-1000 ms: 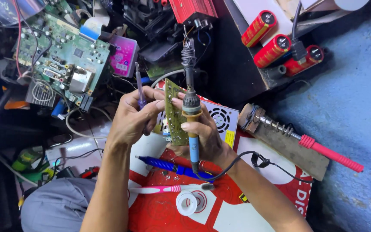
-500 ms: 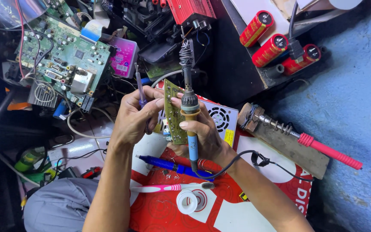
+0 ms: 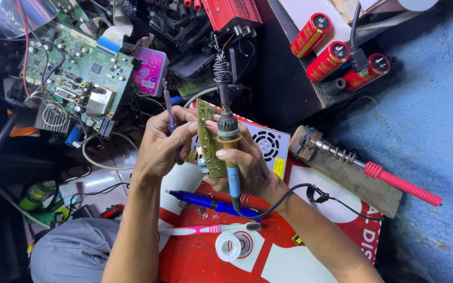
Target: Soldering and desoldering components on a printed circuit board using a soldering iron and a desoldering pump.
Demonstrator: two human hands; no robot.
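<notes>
The left hand point(image 3: 164, 140) had its grip closed around a thin purple-handled tool point(image 3: 170, 114), whose shaft stood up above the knuckles, while its fingertips pressed against the edge of a small green circuit board point(image 3: 209, 137). The board stood nearly on edge between the two hands, above a pale metal box with a round fan grille point(image 3: 266, 144). The right hand point(image 3: 247, 166) closed its grip on a soldering iron point(image 3: 228, 137) with a blue and orange handle, the iron pointing away from the person and lying just beside the board; this hand's fingers also touched the board's lower part. A black cord point(image 3: 310, 193) ran from the iron across the right wrist.

Below the hands, on a red and white sheet point(image 3: 195, 257), lay a blue pen-like tool point(image 3: 197, 199), a pink toothbrush point(image 3: 205, 229) and a white roll of tape point(image 3: 228, 246). To the right a second iron with a red handle point(image 3: 394, 181) rested on a wooden block point(image 3: 349, 178). A large green circuit board point(image 3: 77, 71) lay at the upper left, and three red cylinders point(image 3: 336, 52) at the upper right.
</notes>
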